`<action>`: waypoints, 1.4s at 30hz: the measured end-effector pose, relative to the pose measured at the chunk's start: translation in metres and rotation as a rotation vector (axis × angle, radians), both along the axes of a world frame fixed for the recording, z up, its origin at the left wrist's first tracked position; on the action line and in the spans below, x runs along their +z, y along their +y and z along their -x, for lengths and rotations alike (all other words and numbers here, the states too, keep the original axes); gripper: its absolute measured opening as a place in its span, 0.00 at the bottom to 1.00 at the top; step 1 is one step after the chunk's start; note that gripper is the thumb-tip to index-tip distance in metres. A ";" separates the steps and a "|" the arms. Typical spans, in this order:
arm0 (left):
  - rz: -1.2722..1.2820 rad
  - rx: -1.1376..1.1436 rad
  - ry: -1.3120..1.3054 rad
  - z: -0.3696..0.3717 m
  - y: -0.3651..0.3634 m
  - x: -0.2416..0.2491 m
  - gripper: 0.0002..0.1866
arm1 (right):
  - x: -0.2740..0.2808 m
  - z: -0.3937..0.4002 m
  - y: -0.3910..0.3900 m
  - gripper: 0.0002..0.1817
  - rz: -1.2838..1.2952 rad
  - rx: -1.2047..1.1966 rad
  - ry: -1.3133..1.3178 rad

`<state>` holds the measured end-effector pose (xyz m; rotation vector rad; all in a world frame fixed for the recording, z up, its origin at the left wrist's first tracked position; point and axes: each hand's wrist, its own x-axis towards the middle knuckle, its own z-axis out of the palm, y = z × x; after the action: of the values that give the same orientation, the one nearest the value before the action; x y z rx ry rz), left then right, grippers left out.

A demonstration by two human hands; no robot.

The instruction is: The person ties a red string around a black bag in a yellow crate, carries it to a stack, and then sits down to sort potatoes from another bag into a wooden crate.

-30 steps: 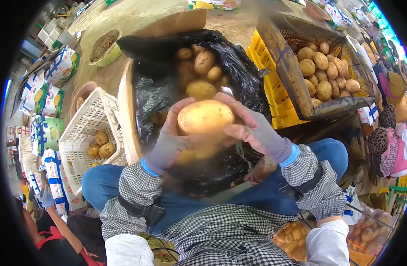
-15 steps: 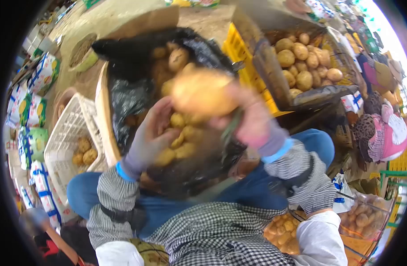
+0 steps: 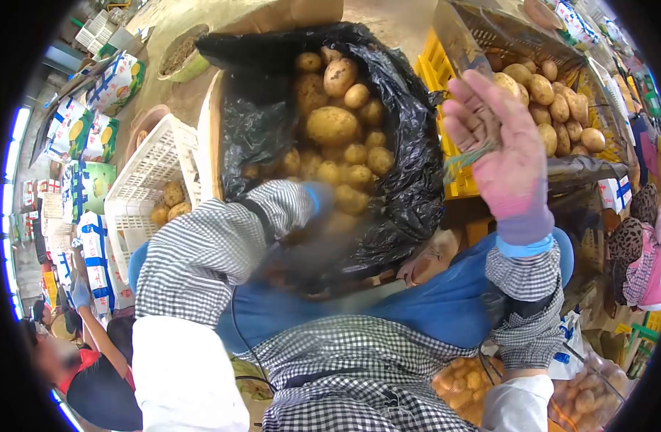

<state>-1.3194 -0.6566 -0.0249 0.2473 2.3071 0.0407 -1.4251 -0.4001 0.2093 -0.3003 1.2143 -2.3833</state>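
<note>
My right hand (image 3: 505, 147) is raised at the right of the black-lined box, palm up and fingers stretched out. A thin greenish strand (image 3: 478, 153) lies across it; I cannot make out what it is. Low over the potatoes, my left hand (image 3: 330, 205) is smeared by motion, so its fingers do not show. Potatoes of mixed sizes lie inside the black plastic liner (image 3: 417, 155). Among them, a large oval potato (image 3: 332, 126) rests near the middle.
A yellow crate (image 3: 432, 68) at the right carries a lined box of potatoes (image 3: 559, 108). To the left stands a white plastic basket (image 3: 157, 147) with a few potatoes. Printed cartons (image 3: 96, 255) line the far left, near another person (image 3: 103, 338). Netted potatoes (image 3: 463, 385) sit by my right leg.
The large potato held up between my hands has left them. My right hand has moved right and up, fingers spread. My left hand has gone down into the box. The view has shifted left.
</note>
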 end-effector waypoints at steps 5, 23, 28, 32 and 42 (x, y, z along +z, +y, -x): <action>-0.527 0.417 -0.023 -0.006 -0.002 0.102 0.28 | -0.012 -0.013 -0.010 0.21 -0.272 0.076 0.098; -1.751 1.134 0.288 -0.064 0.012 0.167 0.30 | -0.064 -0.062 -0.070 0.39 -0.737 0.320 0.989; -1.587 0.952 0.673 -0.065 0.015 0.154 0.28 | -0.074 -0.066 -0.074 0.39 -0.650 0.303 0.719; -1.305 0.898 0.901 -0.064 0.027 0.161 0.28 | -0.068 -0.065 -0.072 0.41 -0.780 0.234 0.995; -1.904 1.316 0.644 -0.067 0.025 0.166 0.14 | -0.068 -0.062 -0.074 0.39 -0.688 0.147 0.838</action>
<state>-1.2527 -0.6313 0.1412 -0.4627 1.6441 3.0223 -1.3633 -0.4743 0.1408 -1.1591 2.1711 -1.5696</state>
